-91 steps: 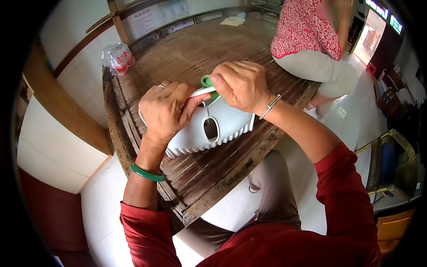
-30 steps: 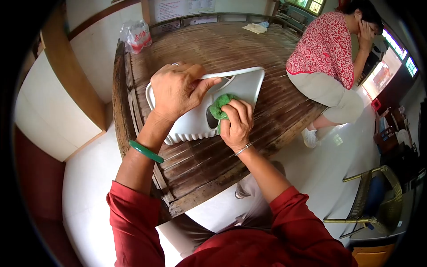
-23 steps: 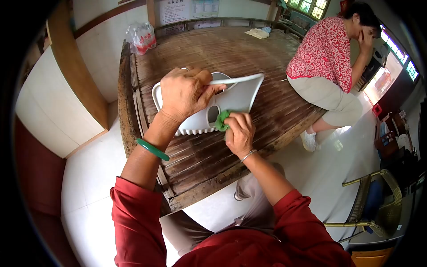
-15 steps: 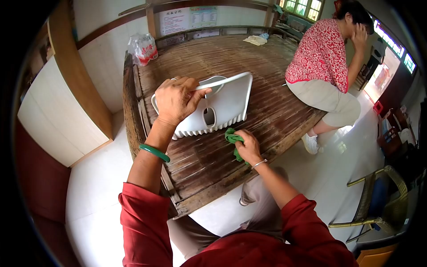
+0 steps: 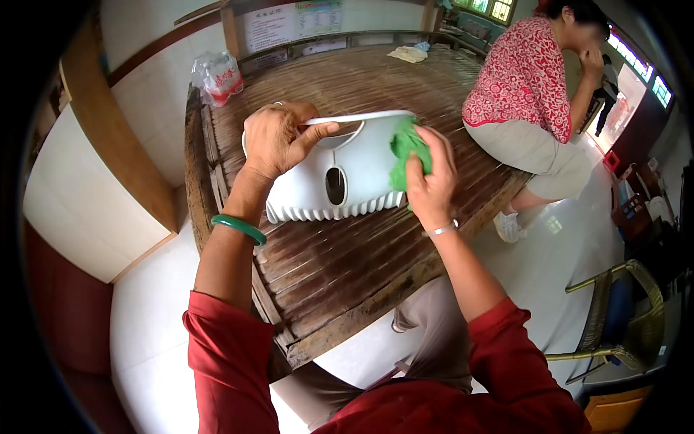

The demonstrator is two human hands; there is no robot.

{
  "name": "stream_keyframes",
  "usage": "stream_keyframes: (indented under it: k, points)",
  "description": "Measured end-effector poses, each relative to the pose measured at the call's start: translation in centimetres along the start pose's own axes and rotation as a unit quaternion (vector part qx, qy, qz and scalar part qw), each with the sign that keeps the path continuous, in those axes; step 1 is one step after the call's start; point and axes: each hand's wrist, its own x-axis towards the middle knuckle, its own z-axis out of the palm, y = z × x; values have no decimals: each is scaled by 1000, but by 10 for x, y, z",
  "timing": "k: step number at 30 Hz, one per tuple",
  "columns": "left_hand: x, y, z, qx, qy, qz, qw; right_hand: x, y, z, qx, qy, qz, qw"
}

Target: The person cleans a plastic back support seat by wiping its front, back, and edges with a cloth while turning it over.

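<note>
A white plastic piece (image 5: 300, 184) with a toothed lower edge and an oval hole stands tilted on the slatted bamboo platform (image 5: 340, 267). My left hand (image 5: 278, 141) is closed around its upper rim at the left, thumb toward the middle. In my right hand (image 5: 431, 173) is a bunched green cloth (image 5: 405, 153), which lies against the right side of the white piece. The fingers of that hand are curled over the cloth, slightly blurred.
Another person (image 5: 520, 87) sits on the platform's right edge. A plastic-wrapped pack (image 5: 217, 78) stands at the back left corner, and a pale cloth (image 5: 408, 53) lies at the back. A chair (image 5: 614, 318) is at the right.
My right hand has moved up with the green cloth, from beside the platform's front edge onto the right side of the white piece. My left hand still holds the rim.
</note>
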Motion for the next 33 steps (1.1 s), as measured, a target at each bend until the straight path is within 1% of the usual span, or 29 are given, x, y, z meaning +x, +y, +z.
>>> stream_keyframes:
  k: [1, 3, 4, 6, 8, 10, 11, 12, 13, 14, 15, 16, 17, 18, 19, 20, 21, 22, 24, 25, 26, 27, 28, 29, 30, 32, 33]
  points:
    - [2, 1, 1, -3, 0, 2, 1000, 3, 8, 6, -3, 1, 0, 1000]
    - [5, 0, 0, -9, -19, -16, 1000, -1, 31, 21, -56, -11, -76, 996]
    - [6, -4, 1, -11, -16, -18, 1000, -12, 35, 27, -21, -31, -34, 999]
    - [6, -11, 1, -21, -5, -30, 999, -35, 36, 31, -31, -39, -47, 998]
    - [8, -10, 2, -35, -11, -40, 999, -41, 40, 30, -33, -49, -40, 997]
    - [11, -8, 8, -25, 0, -12, 1000, -45, 45, 26, -6, -46, -19, 999]
    - [12, -9, 9, -27, -3, -6, 1000, -46, 47, 22, -6, -63, -9, 998]
    - [12, -11, 9, 1, -12, -27, 1000, -48, 47, 19, -9, -57, -6, 998]
    - [13, -12, 9, 29, -19, -48, 998, -53, 45, 15, -18, -72, 12, 997]
    - [14, -12, 10, 30, -20, -41, 999, -59, 44, 13, -25, -87, 28, 995]
    - [13, -10, 9, 37, -19, -63, 997, -71, 49, 8, -65, -148, 45, 986]
    - [13, -10, 8, 44, -17, -86, 995, -95, 57, 3, -106, -240, 85, 961]
    - [13, -12, 7, 76, -32, -82, 993, -111, 62, 0, -102, -239, 96, 961]
    - [15, -14, 4, 80, -27, -77, 993, -112, 60, 1, -96, -238, 104, 961]
    - [14, -15, 3, 72, -16, -66, 995, -109, 64, 2, -94, -238, 99, 962]
    - [9, -15, 5, 61, -15, -56, 996, -113, 64, 1, -86, -244, 119, 959]
    - [9, -11, 2, 48, -21, -70, 996, -119, 61, -3, -78, -247, 143, 955]
    - [10, -10, 3, 48, -22, -65, 996, -119, 61, -4, -79, -243, 145, 956]
    - [9, -13, 6, 65, -3, -61, 996, -118, 65, -7, 3, -212, 224, 951]
    - [8, -14, 8, 59, 29, -40, 997, -122, 72, -8, 24, -190, 239, 952]
    - [9, -17, 10, 57, 32, -40, 997, -124, 81, -11, 22, -190, 236, 953]
    - [8, -17, 10, 57, 39, -31, 997, -122, 83, -15, 81, -153, 321, 931]
    - [6, -18, 12, 56, 44, -24, 997, -121, 86, -18, 139, -116, 402, 898]
    - [5, -19, 12, 53, 46, -28, 997, -119, 89, -22, 148, -58, 487, 859]
    - [6, -18, 12, 38, 50, -22, 998, -113, 90, -24, 157, -16, 517, 841]
    - [7, -16, 9, 21, 52, -15, 998, -92, 84, -29, 218, 27, 521, 825]
    - [8, -14, 5, 33, 19, -33, 999, -79, 82, -27, 191, 43, 466, 863]
